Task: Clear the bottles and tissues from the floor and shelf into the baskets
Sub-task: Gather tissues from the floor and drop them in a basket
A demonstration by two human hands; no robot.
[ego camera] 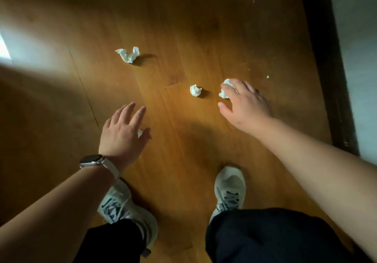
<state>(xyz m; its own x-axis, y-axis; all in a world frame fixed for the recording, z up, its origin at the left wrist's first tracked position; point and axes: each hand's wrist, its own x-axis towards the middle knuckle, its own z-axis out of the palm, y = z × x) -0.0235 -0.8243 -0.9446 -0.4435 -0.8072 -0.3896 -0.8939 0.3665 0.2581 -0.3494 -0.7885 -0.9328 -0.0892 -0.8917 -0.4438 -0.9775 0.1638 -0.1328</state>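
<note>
Wood-plank floor (pixel 183 27), orange-brown and glossy, with a dark trim strip (pixel 326 58) down the right edge. No baskets, bottles or shelf in view.

The person is bent low in black trousers (pixel 265 236) and grey laced trainers (pixel 230 189), probably so both arms reach the floor.

Right hand (pixel 246 107): fingers laid over the right tissue (pixel 224 93), thumb out to the side, so the grip isn't closed; looks like the start of a pick.

Left hand (pixel 122 134): fingers straight and spread, hovering low. A white scrap (pixel 140 133) shows by the thumb. Can't tell if it's held or lying on the floor underneath.

Two more tissues lie loose on the floor: the far tissue (pixel 128 54), a twisted, half-open wad, well apart from both hands, and the middle tissue (pixel 195 90), a tight ball just beside the right one. All are white, crumpled, soft paper, so they should crush easily under a pinch.

Pale-strapped watch (pixel 90 160) on the left wrist. Tiny white crumb (pixel 267 76) near the trim.
</note>
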